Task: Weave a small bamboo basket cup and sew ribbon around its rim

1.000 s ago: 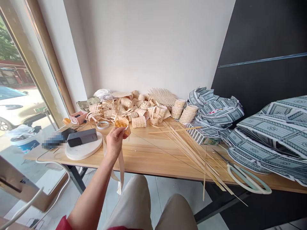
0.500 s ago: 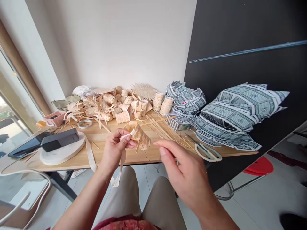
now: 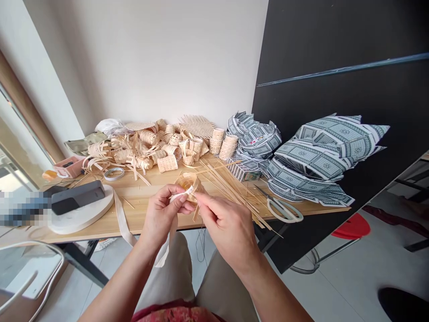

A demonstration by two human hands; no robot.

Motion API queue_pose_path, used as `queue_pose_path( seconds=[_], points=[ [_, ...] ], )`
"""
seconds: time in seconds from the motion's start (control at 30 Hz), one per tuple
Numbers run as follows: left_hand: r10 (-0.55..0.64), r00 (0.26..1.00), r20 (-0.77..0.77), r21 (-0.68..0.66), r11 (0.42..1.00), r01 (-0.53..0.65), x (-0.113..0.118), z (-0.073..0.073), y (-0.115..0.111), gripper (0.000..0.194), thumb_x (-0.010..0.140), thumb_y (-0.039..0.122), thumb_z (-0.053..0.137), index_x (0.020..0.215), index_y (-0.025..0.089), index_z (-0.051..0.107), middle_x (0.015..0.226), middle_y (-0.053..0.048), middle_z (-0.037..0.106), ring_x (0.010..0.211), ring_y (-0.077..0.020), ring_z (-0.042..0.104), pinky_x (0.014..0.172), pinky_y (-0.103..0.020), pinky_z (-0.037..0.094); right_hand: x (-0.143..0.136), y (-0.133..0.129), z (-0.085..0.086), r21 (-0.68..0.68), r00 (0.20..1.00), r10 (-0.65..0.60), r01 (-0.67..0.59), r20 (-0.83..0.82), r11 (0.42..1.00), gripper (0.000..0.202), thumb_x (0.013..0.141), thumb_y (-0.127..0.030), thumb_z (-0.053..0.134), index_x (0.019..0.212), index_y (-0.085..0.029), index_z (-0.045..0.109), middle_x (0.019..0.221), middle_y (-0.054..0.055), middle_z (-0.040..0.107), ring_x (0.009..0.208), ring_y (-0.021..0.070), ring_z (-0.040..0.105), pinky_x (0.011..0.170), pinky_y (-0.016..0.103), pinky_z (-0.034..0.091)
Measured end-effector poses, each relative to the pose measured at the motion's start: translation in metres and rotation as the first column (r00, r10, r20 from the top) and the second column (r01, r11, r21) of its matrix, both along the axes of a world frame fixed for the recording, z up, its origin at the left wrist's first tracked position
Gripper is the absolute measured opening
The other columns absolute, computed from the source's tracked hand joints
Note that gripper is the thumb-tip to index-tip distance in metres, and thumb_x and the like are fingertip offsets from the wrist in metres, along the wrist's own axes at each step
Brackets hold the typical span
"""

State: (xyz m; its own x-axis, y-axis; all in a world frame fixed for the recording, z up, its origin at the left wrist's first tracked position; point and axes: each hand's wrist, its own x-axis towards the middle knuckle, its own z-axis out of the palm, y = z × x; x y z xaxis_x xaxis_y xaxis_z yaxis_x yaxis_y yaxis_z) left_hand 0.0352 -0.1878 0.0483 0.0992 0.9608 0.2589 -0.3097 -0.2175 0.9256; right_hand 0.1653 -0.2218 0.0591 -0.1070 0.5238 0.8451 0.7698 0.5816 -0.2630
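My left hand (image 3: 162, 208) is pinched on the rim of a small woven basket (image 3: 182, 180) and a white cloth ribbon (image 3: 190, 190) laid along that rim. The ribbon's tail hangs below the hand. Close against the ribbon, my right hand (image 3: 228, 223) has thumb and forefinger pressed together; whatever lies between them is too small to make out. Beneath both hands dangles a thin dark thread (image 3: 201, 245). Much of the basket is hidden behind the fingers.
Woven baskets (image 3: 167, 163) and loose strips (image 3: 231, 183) cover the table's back and middle. Scissors (image 3: 283, 210) lie at the right edge beside folded patterned-paper pieces (image 3: 311, 161). On the left, a dark device (image 3: 78, 197) rests on a white ribbon roll (image 3: 100, 209); a tape roll (image 3: 114, 173) lies behind.
My right hand has come left and in to the basket rim, meeting my left hand. The basket has turned slightly in my left hand. The camera view has shifted a little.
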Motion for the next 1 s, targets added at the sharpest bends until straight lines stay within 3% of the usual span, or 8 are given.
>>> queue_pose_path(
  seconds=[0.33, 0.7, 0.87, 1.0],
  points=[
    [-0.006, 1.0, -0.005, -0.004, 1.0, 0.006, -0.0025, -0.0026, 0.0015, 0.029, 0.062, 0.035, 0.075, 0.074, 0.014, 0.059, 0.055, 0.0, 0.066, 0.05, -0.0101, 0.062, 0.054, -0.021, 0.053, 0.0001, 0.0004, 0.001, 0.023, 0.998, 0.063, -0.063, -0.004, 0.998, 0.025, 0.081, -0.004, 0.044, 0.076, -0.014, 0.066, 0.066, 0.002, 0.068, 0.056, 0.0096, 0.059, 0.056, 0.019, 0.039],
    [0.005, 1.0, -0.021, 0.012, 1.0, -0.005, -0.0011, -0.0002, 0.0009, 0.029, 0.061, 0.036, 0.075, 0.073, 0.014, 0.059, 0.055, 0.0, 0.067, 0.05, -0.0108, 0.062, 0.054, -0.021, 0.053, -0.0002, 0.001, -0.0004, 0.019, 0.999, 0.046, -0.045, -0.013, 0.999, 0.027, 0.08, -0.004, 0.043, 0.074, -0.015, 0.066, 0.069, 0.003, 0.069, 0.058, 0.0103, 0.061, 0.056, 0.019, 0.041],
    [0.051, 0.997, -0.064, 0.072, 0.996, -0.047, -0.0003, -0.0015, 0.0008, 0.028, 0.062, 0.037, 0.073, 0.073, 0.015, 0.058, 0.053, 0.0, 0.066, 0.049, -0.0116, 0.061, 0.054, -0.023, 0.053, 0.0007, 0.0023, -0.0027, 0.014, 0.999, 0.039, -0.039, -0.014, 0.999, 0.027, 0.081, -0.005, 0.042, 0.077, -0.016, 0.067, 0.068, 0.003, 0.068, 0.056, 0.0102, 0.06, 0.055, 0.019, 0.041],
    [0.118, 0.976, -0.185, 0.185, 0.979, -0.083, -0.0014, -0.0057, 0.0008, 0.018, 0.072, 0.031, 0.065, 0.076, 0.015, 0.058, 0.057, 0.0, 0.065, 0.052, -0.0116, 0.061, 0.056, -0.024, 0.054, 0.0012, 0.0046, -0.0058, -0.001, 0.999, 0.027, -0.027, -0.019, 1.0, 0.028, 0.081, -0.007, 0.042, 0.081, -0.017, 0.067, 0.069, 0.003, 0.068, 0.058, 0.0104, 0.06, 0.057, 0.019, 0.042]
  ],
)
